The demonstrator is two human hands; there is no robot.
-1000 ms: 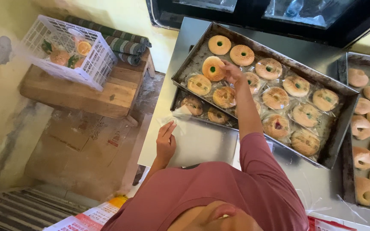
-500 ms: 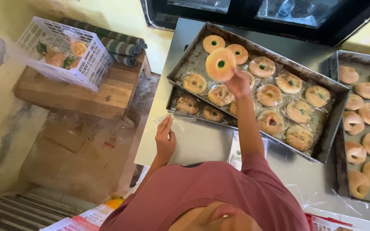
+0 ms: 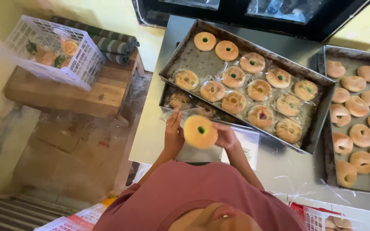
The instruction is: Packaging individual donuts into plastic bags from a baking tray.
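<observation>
The round pastry with the green dot in its middle is facing its flat top up toward the camera; it is round, so no long axis is showing. It is hanging in the air above the front edge of the metal surface, just in front of the near baking tray.

At the left, the left hand is standing with fingers straight and open, its palm turning toward the pastry and lying just beside its left rim; I cannot tell if it is really touching. A clear plastic bag is lying flat on the surface under both hands.

At the right, the right hand is gripping the pastry by its right rim, fingers closing around the edge, so the pastry is sitting between the two hands. Further right, a second tray is carrying plain rings.
</observation>
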